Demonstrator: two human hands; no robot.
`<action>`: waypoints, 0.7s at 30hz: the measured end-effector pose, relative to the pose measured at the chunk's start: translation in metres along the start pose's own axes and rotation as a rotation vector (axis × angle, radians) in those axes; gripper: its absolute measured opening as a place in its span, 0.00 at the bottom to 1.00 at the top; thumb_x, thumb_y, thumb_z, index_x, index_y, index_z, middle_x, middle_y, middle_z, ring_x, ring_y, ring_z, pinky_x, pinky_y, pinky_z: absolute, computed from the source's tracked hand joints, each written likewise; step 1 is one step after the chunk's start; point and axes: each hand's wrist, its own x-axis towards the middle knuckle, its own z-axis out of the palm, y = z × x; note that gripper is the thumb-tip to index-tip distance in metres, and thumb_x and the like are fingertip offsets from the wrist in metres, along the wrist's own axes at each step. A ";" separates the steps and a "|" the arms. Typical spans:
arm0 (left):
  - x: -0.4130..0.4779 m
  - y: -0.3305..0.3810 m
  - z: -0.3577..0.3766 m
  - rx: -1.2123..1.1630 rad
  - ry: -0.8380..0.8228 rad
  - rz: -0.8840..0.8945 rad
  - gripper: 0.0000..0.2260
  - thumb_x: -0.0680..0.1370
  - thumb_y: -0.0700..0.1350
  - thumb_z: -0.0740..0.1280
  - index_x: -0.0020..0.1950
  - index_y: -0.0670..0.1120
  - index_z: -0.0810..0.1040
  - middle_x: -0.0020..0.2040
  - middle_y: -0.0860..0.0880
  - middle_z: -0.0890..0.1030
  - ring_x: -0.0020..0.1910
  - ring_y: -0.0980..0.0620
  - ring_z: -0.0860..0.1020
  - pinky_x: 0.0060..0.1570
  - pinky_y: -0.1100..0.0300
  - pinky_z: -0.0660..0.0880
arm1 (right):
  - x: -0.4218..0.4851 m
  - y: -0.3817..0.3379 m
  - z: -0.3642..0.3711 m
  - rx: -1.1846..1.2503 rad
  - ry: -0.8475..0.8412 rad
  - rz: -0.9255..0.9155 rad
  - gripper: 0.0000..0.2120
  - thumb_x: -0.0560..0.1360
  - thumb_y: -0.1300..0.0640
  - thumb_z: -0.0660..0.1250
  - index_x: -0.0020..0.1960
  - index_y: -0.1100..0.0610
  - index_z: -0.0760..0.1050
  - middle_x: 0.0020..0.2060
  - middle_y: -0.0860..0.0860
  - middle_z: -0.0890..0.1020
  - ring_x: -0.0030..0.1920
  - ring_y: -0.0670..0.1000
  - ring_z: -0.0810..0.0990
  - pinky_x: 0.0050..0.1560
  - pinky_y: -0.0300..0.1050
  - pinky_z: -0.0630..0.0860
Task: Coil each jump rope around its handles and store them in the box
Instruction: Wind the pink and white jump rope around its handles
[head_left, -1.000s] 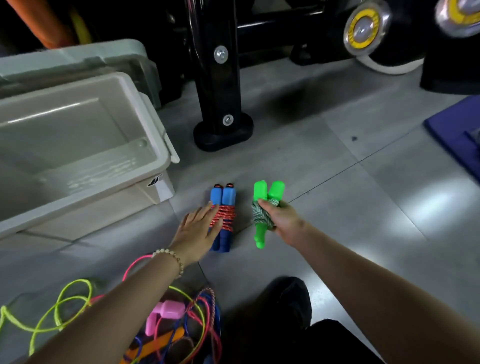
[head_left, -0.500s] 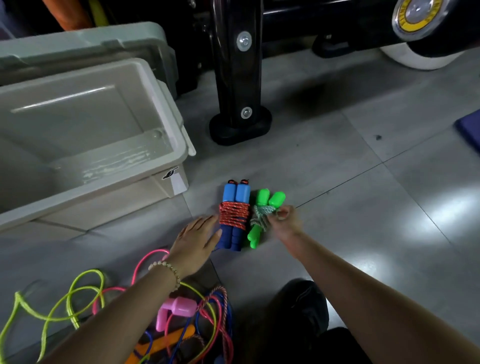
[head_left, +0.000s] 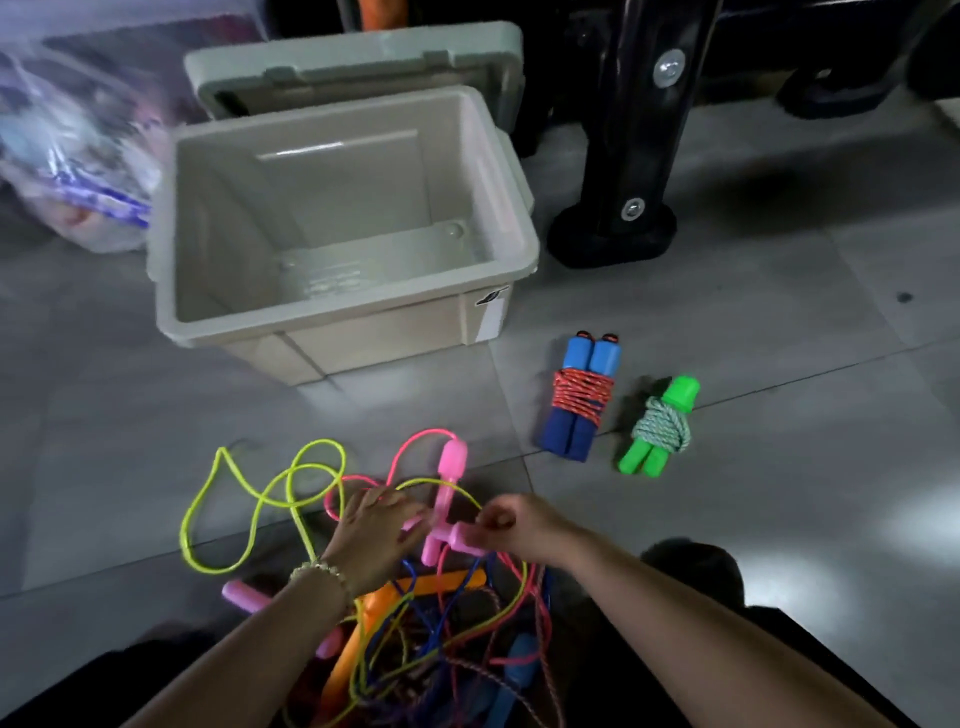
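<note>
Because the pink plastic jump rope (head_left: 451, 462) lies tangled in loose coloured cords (head_left: 415, 649), the right hand (head_left: 524, 525) pinches its handle (head_left: 457, 539) while the left hand (head_left: 371, 538), fingers (head_left: 384, 503) pressed together, steadies it, apparently for untangling.

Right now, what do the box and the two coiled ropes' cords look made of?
Box: likely moulded plastic, beige, slightly glossy; highlights streak its floor.
Blue rope cord: probably braided fibre, matte, red with pale flecks.
Green rope cord: probably twisted fibre, matte; separate strands show.
</note>
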 end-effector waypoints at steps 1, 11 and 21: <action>-0.003 -0.002 0.003 0.019 -0.010 0.006 0.50 0.62 0.77 0.29 0.61 0.55 0.77 0.59 0.54 0.78 0.63 0.48 0.70 0.64 0.55 0.59 | -0.001 0.001 0.008 -0.109 0.032 0.013 0.21 0.65 0.38 0.73 0.49 0.51 0.79 0.43 0.49 0.82 0.44 0.48 0.78 0.47 0.43 0.73; -0.024 0.011 -0.040 -0.277 0.106 0.024 0.21 0.75 0.67 0.57 0.57 0.54 0.75 0.43 0.53 0.78 0.45 0.51 0.77 0.47 0.58 0.69 | -0.024 -0.074 -0.022 0.107 0.150 0.017 0.19 0.76 0.43 0.63 0.53 0.58 0.80 0.43 0.52 0.81 0.44 0.49 0.77 0.43 0.43 0.70; -0.093 0.072 -0.202 -0.990 0.345 -0.091 0.20 0.71 0.65 0.65 0.37 0.48 0.71 0.27 0.53 0.67 0.19 0.58 0.61 0.21 0.67 0.58 | -0.129 -0.194 -0.078 0.539 0.233 -0.200 0.16 0.78 0.48 0.61 0.41 0.57 0.79 0.26 0.49 0.74 0.26 0.46 0.71 0.28 0.35 0.71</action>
